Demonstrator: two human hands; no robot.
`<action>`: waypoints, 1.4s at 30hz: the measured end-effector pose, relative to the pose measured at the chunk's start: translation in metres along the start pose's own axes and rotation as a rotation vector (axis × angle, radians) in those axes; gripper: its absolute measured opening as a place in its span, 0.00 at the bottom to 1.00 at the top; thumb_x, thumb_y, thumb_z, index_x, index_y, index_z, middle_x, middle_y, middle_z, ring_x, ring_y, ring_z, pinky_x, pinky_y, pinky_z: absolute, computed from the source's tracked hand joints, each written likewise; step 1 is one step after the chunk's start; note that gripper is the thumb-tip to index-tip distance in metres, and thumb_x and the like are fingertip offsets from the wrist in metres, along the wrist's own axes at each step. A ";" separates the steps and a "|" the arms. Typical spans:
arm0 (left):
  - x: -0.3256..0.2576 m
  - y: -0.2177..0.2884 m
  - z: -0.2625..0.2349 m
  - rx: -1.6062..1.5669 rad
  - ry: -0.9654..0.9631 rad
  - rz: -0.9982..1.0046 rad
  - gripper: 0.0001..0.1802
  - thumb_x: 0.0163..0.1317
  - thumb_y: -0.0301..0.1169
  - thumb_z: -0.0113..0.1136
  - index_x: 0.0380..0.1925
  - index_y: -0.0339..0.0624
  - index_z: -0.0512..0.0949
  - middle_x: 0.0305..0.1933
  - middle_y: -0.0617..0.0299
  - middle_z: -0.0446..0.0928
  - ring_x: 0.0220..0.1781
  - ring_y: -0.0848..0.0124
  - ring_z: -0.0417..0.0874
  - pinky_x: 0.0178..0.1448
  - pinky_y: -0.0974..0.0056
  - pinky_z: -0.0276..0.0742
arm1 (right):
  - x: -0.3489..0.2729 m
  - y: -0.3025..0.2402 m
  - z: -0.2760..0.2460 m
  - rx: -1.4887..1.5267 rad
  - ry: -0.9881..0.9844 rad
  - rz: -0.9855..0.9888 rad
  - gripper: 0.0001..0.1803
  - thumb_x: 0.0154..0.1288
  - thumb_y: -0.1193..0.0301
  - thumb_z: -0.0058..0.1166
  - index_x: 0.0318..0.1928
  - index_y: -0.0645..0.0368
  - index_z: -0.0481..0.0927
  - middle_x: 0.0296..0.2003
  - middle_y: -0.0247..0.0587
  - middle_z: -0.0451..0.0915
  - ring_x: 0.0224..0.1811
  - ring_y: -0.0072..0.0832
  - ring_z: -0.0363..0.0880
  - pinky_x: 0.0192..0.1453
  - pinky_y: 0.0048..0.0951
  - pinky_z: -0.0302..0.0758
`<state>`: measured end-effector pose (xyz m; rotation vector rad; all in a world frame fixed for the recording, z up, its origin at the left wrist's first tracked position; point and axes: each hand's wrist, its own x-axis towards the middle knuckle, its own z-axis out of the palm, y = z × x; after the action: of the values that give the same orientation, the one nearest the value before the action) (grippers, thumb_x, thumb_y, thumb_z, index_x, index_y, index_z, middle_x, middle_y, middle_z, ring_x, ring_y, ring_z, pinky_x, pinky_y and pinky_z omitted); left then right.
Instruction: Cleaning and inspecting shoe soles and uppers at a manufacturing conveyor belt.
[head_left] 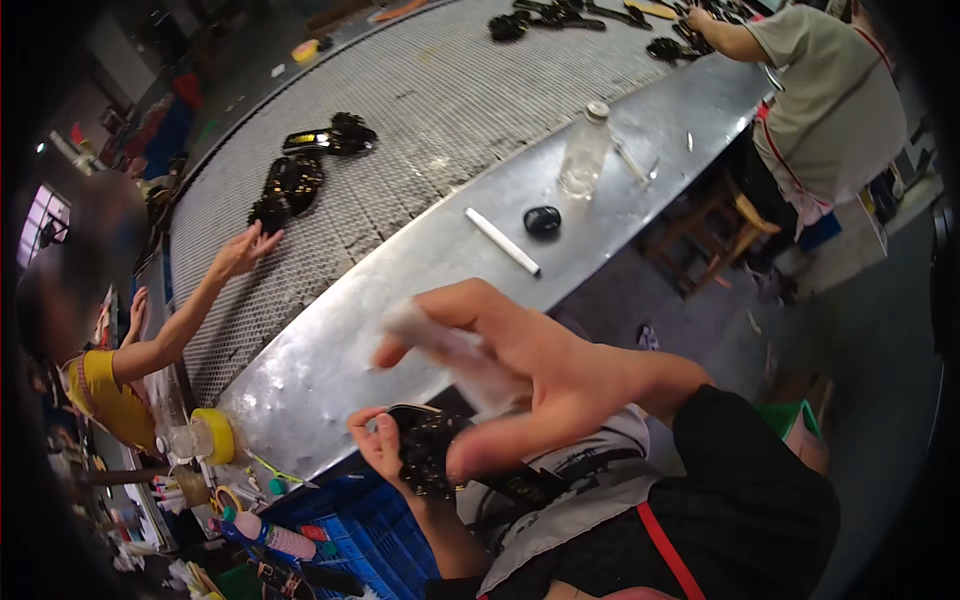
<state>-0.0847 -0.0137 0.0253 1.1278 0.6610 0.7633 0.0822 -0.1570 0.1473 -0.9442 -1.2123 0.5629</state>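
At the lower middle, my left hand (382, 450) is closed around the edge of a black slipper (430, 440) with shiny gold flecks; part of it is hidden behind my right hand. My right hand (545, 375) is above and to the right of the slipper, its thumb held well apart from the fingers. Some fingers are blurred by motion and look whitish, as if covered; the covering's kind is unclear. Beyond my hands, a white marker-like stick (502, 242) and a round black object (542, 222) lie on the metal ledge (420, 275).
A mesh conveyor (420, 140) carries black slippers (295, 180). A clear bottle (585, 150) stands on the ledge. At left, a co-worker's hand (245, 250) reaches toward a slipper; another person (830, 110) works at right. A blue crate (370, 530) is below, beside yellow tape (215, 435).
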 end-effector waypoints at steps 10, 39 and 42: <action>0.011 -0.033 -0.073 -0.043 -0.167 -0.037 0.18 0.69 0.39 0.61 0.53 0.43 0.70 0.43 0.50 0.78 0.40 0.68 0.82 0.48 0.62 0.82 | 0.014 0.040 0.035 0.558 -0.122 -0.483 0.64 0.50 0.71 0.79 0.75 0.71 0.42 0.68 0.69 0.58 0.73 0.50 0.61 0.75 0.53 0.55; -0.035 -0.017 -0.078 -0.581 -0.217 0.086 0.13 0.73 0.44 0.54 0.42 0.48 0.74 0.39 0.60 0.76 0.40 0.68 0.79 0.45 0.63 0.77 | 0.008 0.010 0.047 0.199 -0.205 0.040 0.40 0.59 0.65 0.70 0.65 0.76 0.66 0.47 0.56 0.78 0.42 0.37 0.80 0.54 0.46 0.74; -0.031 -0.018 -0.072 -0.654 -0.244 0.091 0.13 0.73 0.45 0.53 0.41 0.48 0.74 0.38 0.61 0.76 0.40 0.68 0.78 0.45 0.64 0.77 | -0.002 0.010 0.049 0.102 -0.145 0.074 0.38 0.60 0.67 0.69 0.64 0.75 0.67 0.47 0.56 0.79 0.44 0.37 0.80 0.55 0.45 0.75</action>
<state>-0.1557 -0.0042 -0.0109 0.6327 0.1274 0.8209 0.0367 -0.1386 0.1412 -0.8762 -1.2691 0.7554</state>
